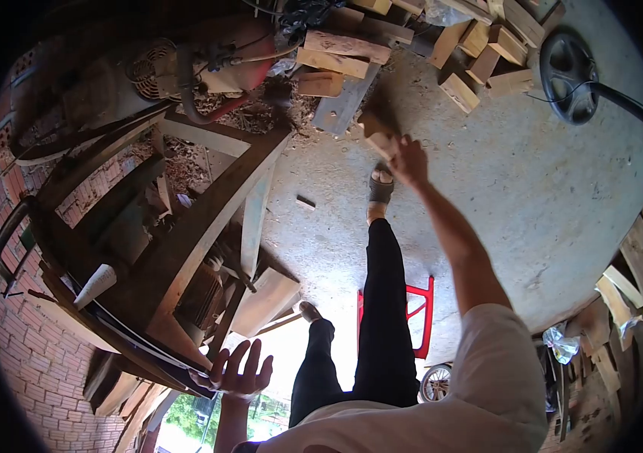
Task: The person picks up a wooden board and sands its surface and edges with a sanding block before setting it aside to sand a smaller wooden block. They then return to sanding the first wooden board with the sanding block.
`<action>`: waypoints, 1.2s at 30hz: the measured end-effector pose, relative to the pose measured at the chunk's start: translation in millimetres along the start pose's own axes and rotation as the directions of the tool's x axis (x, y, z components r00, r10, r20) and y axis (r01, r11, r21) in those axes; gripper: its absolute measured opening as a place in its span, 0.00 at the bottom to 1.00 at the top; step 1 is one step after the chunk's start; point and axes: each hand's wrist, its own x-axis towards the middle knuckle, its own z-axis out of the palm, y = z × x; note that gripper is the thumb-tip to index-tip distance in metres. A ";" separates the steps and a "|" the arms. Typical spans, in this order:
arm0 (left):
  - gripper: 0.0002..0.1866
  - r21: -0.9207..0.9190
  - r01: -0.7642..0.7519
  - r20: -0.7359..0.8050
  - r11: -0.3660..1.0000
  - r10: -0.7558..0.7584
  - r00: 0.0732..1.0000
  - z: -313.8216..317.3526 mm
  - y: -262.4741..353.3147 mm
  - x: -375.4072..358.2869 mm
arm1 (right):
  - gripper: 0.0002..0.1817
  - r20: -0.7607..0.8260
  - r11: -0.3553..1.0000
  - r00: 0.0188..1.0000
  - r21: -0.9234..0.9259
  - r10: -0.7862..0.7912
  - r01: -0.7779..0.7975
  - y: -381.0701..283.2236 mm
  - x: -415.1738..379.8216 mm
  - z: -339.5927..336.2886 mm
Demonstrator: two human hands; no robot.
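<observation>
My right hand (410,161) is closed round a pale piece of wood (379,142), held above the concrete floor (321,174) near my sandalled foot (380,186). The far end of that wood lies in shadow and its shape is hard to tell. At the lower left, my left hand (241,371) has its fingers spread, beside the near end of a dark wooden frame (216,234). Whether its fingertips touch the frame is not clear. A white cone-shaped object (96,286) rests on the frame's left part.
Wood offcuts (487,53) are heaped at the top. A black wheel (567,75) with a dark tube stands upper right. A red metal frame (424,317) is by my leg. A wide board (266,302) leans lower left. Brick wall (42,355) bounds the left.
</observation>
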 end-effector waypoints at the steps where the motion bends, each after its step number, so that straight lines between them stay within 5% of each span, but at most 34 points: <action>1: 0.16 0.000 -0.025 -0.009 1.000 0.025 1.000 1.2 -1.2 -1.4 | 0.34 -0.173 0.990 0.984 0.127 -0.045 0.067 -7.7 -9.4 15.9; 2: 0.16 0.001 -0.023 -0.004 1.000 0.023 1.000 3.3 -3.1 -5.2 | 0.35 -0.345 0.957 0.937 0.245 -0.063 0.154 -16.8 -13.0 34.6; 6: 0.17 -0.032 -0.112 0.051 0.993 0.114 0.992 -0.2 -5.8 -3.9 | 0.30 -0.206 0.975 0.973 0.173 -0.103 0.139 -33.0 -4.5 17.1; 7: 0.17 -0.040 -0.104 0.051 0.994 0.106 0.993 3.3 -6.0 -11.4 | 0.28 0.072 0.974 0.997 0.225 -0.023 0.006 -25.6 9.5 -5.8; 8: 0.17 -0.041 -0.091 0.054 0.995 0.093 0.994 5.7 -5.2 -15.2 | 0.27 -0.015 0.980 0.988 0.127 -0.153 0.153 5.8 33.6 19.0; 11: 0.17 -0.056 -0.086 0.070 0.995 0.090 0.994 0.3 -5.4 -6.1 | 0.28 0.313 0.961 0.926 0.240 -0.212 0.139 46.0 90.5 -17.9; 12: 0.17 -0.050 -0.103 0.073 0.993 0.107 0.992 0.8 -6.2 -6.1 | 0.25 0.047 0.948 0.965 0.204 -0.258 0.243 63.0 101.4 0.4; 16: 0.17 -0.035 -0.097 0.045 0.995 0.098 0.994 0.8 -6.1 -4.8 | 0.18 -0.296 0.940 0.938 0.334 0.180 -0.075 51.1 121.4 -14.9; 18: 0.17 -0.017 -0.189 0.060 0.982 0.189 0.980 5.1 -9.9 -7.7 | 0.18 -0.405 0.963 0.914 0.260 0.038 0.075 46.6 113.8 22.7; 20: 0.17 -0.058 -0.132 0.022 0.990 0.133 0.991 5.0 -8.0 -7.7 | 0.18 0.046 0.980 0.999 0.197 -0.012 0.003 21.9 75.8 13.6; 21: 0.18 -0.040 -0.110 0.022 0.993 0.111 0.994 11.7 -9.0 -25.5 | 0.17 0.069 0.952 0.996 0.304 -0.054 0.031 23.4 53.9 37.4; 22: 0.18 -0.021 0.031 -0.072 0.999 -0.032 0.997 9.5 -0.9 -15.1 | 0.16 0.144 0.982 0.989 0.181 0.020 -0.046 9.3 2.5 50.3; 23: 0.19 0.013 0.028 -0.066 1.000 -0.027 0.997 9.0 -0.2 -11.4 | 0.16 0.232 0.938 0.973 0.334 0.013 -0.092 9.8 -19.9 59.7; 28: 0.19 -0.025 0.090 -0.077 0.996 -0.092 0.993 5.9 2.8 -9.0 | 0.15 0.354 0.934 0.919 0.239 0.170 -0.265 -9.5 -148.9 68.7; 33: 0.17 -0.189 0.104 -0.144 0.977 -0.132 0.981 -3.1 2.3 -1.9 | 0.20 0.543 0.932 0.840 0.296 0.015 -0.208 -10.5 -214.1 -2.8; 36: 0.18 -0.225 0.092 -0.169 0.970 -0.132 0.977 -4.0 1.8 -3.7 | 0.20 0.526 0.943 0.851 0.282 0.003 -0.178 -3.9 -229.0 -57.0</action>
